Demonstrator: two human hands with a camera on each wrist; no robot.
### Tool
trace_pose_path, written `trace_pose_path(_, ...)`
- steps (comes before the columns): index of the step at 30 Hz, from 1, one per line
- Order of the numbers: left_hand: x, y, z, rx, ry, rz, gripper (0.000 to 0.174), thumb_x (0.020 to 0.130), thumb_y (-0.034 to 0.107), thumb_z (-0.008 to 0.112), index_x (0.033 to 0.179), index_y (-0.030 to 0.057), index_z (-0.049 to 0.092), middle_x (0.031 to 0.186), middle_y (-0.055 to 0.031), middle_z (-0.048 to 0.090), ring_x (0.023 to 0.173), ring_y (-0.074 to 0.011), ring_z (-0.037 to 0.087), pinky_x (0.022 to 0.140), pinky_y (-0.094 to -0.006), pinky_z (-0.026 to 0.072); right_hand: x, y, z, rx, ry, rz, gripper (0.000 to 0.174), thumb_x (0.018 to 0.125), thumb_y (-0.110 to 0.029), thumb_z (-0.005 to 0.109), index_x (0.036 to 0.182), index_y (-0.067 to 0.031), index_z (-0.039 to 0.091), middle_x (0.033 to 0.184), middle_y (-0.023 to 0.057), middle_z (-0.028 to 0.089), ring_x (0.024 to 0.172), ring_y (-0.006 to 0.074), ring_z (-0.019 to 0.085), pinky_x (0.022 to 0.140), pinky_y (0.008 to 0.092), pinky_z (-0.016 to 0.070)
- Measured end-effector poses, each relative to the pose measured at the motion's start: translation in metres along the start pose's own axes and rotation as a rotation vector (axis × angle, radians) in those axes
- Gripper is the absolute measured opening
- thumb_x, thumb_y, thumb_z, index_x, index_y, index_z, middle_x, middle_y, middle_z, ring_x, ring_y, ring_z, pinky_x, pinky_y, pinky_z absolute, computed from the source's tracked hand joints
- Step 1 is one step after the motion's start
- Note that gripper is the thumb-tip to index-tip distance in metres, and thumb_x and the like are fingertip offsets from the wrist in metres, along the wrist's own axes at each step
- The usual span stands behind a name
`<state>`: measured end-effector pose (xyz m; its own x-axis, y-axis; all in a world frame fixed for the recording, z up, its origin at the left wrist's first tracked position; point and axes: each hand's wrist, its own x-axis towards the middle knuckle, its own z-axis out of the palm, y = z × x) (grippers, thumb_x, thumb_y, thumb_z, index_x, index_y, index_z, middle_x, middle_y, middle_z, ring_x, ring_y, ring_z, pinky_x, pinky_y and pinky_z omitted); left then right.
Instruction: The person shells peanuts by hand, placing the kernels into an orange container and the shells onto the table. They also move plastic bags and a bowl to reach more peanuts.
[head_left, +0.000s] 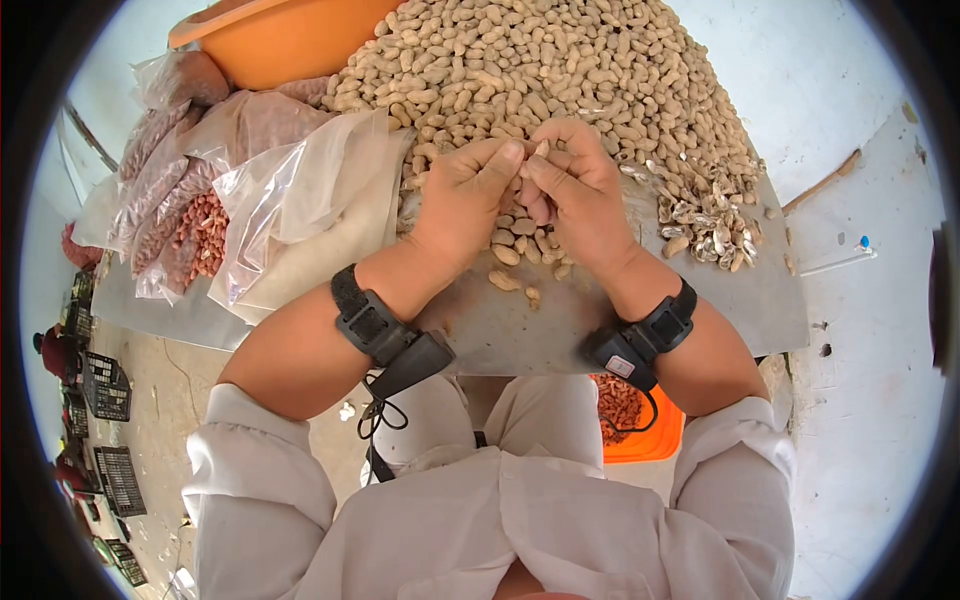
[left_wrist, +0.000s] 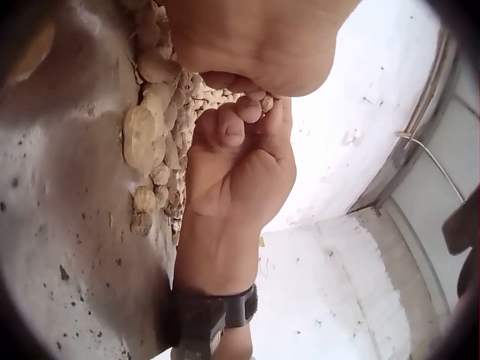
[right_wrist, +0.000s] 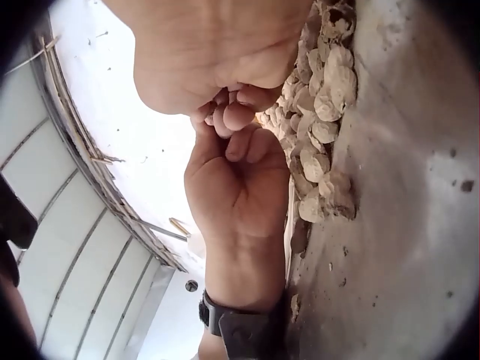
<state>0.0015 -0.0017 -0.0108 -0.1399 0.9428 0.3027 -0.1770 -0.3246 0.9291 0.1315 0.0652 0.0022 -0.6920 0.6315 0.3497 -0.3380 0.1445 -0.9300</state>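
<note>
Both hands meet fingertip to fingertip over the near part of a large heap of unshelled peanuts. Between thumb and fingers, my right hand pinches a small peanut; this peanut also shows between the fingertips in the left wrist view. My left hand has its thumb and bent fingers closed at the same spot, against the right fingers. The right wrist view shows the left hand with curled fingers below the right hand, which partly hides the contact.
Clear bags of reddish kernels lie left on the metal table, beside an orange basin. Broken shells are piled at right. An orange container stands below the table edge. Black crates stand on the floor at left.
</note>
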Motion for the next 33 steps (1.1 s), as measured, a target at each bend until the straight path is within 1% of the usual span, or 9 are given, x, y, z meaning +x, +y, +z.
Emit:
trace_pose_path(4, 0.001, 0.001, 0.003, -0.075, 0.049, -0.058, 0.029, 0.098, 0.021, 0.036, 0.098, -0.0003, 0.055, 0.074, -0.0031, 0.055, 0.063, -0.0120, 0.054, 0.056, -0.0208, 0.0394, 0.003, 0.008, -0.003, 0.133, 0.023, -0.016, 0.018, 0.089, -0.007, 0.049, 0.105, -0.0065, 0.043, 0.071, 0.0048, 0.055, 0.055, 0.0071, 0.047, 0.046, 0.0193, 0.0373)
trace_pose_path(7, 0.000, 0.000, 0.006, -0.166, 0.104, -0.040, 0.026, 0.096, 0.020, 0.043, 0.099, -0.0007, 0.058, 0.065, 0.0021, 0.047, 0.056, -0.0054, 0.041, 0.052, -0.0191, 0.0360, 0.004, 0.006, -0.003, 0.139, 0.027, -0.017, 0.015, 0.089, -0.008, 0.050, 0.103, -0.0071, 0.044, 0.071, 0.0043, 0.055, 0.054, 0.0067, 0.045, 0.045, 0.0196, 0.0358)
trace_pose_path(11, -0.001, 0.002, 0.005, 0.016, 0.105, 0.039, 0.026, 0.095, 0.020, 0.045, 0.100, -0.0009, 0.058, 0.069, 0.0013, 0.050, 0.059, -0.0055, 0.044, 0.054, -0.0193, 0.0379, 0.006, 0.008, -0.009, 0.116, 0.014, 0.000, 0.015, 0.087, -0.010, 0.056, 0.097, -0.0070, 0.045, 0.070, 0.0039, 0.055, 0.054, 0.0066, 0.046, 0.046, 0.0195, 0.0369)
trace_pose_path(13, -0.001, 0.003, 0.004, 0.125, 0.099, 0.056, 0.027, 0.096, 0.023, 0.044, 0.100, -0.0001, 0.058, 0.071, 0.0015, 0.051, 0.062, -0.0055, 0.045, 0.057, -0.0188, 0.0383, 0.009, 0.004, -0.012, 0.026, 0.025, 0.013, 0.017, 0.085, -0.009, 0.059, 0.094, -0.0066, 0.046, 0.069, 0.0038, 0.056, 0.055, 0.0070, 0.048, 0.047, 0.0197, 0.0388)
trace_pose_path(17, -0.001, 0.011, 0.000, 0.283, 0.069, 0.046, 0.026, 0.095, 0.021, 0.045, 0.099, -0.0005, 0.059, 0.069, 0.0017, 0.052, 0.062, -0.0049, 0.046, 0.056, -0.0186, 0.0391, 0.008, -0.004, -0.013, -0.115, 0.044, 0.009, 0.018, 0.080, -0.006, 0.064, 0.088, -0.0045, 0.049, 0.069, 0.0034, 0.057, 0.057, 0.0073, 0.052, 0.049, 0.0200, 0.0425)
trace_pose_path(20, 0.000, 0.012, -0.002, 0.335, 0.062, 0.029, 0.025, 0.095, 0.020, 0.046, 0.096, -0.0001, 0.060, 0.068, 0.0016, 0.052, 0.062, -0.0048, 0.046, 0.055, -0.0186, 0.0392, 0.010, -0.001, -0.016, -0.245, -0.035, -0.033, 0.013, 0.080, -0.005, 0.065, 0.083, -0.0028, 0.052, 0.071, 0.0032, 0.059, 0.057, 0.0068, 0.053, 0.050, 0.0200, 0.0432)
trace_pose_path(25, 0.000, 0.013, -0.001, 0.389, 0.076, 0.052, 0.023, 0.093, 0.016, 0.048, 0.094, -0.0024, 0.061, 0.067, -0.0002, 0.055, 0.058, -0.0062, 0.048, 0.054, -0.0209, 0.0409, 0.007, -0.008, -0.009, -0.315, 0.031, 0.003, 0.010, 0.080, -0.005, 0.064, 0.080, -0.0025, 0.055, 0.072, 0.0030, 0.061, 0.057, 0.0063, 0.053, 0.050, 0.0197, 0.0431)
trace_pose_path(29, 0.003, 0.005, 0.000, 0.101, 0.121, -0.017, 0.023, 0.094, 0.017, 0.046, 0.098, -0.0023, 0.059, 0.070, -0.0005, 0.055, 0.060, -0.0066, 0.049, 0.056, -0.0203, 0.0420, 0.007, 0.000, -0.007, -0.340, 0.105, -0.086, 0.008, 0.081, -0.005, 0.063, 0.081, -0.0031, 0.055, 0.070, 0.0024, 0.061, 0.057, 0.0062, 0.053, 0.050, 0.0191, 0.0431)
trace_pose_path(33, 0.003, 0.000, -0.001, -0.160, 0.127, -0.055, 0.024, 0.095, 0.018, 0.045, 0.104, -0.0007, 0.057, 0.073, -0.0002, 0.055, 0.062, -0.0073, 0.050, 0.056, -0.0198, 0.0422, 0.010, 0.009, -0.010, -0.092, 0.104, -0.108, 0.007, 0.082, -0.004, 0.062, 0.084, -0.0026, 0.055, 0.070, 0.0034, 0.060, 0.057, 0.0065, 0.054, 0.050, 0.0186, 0.0433)
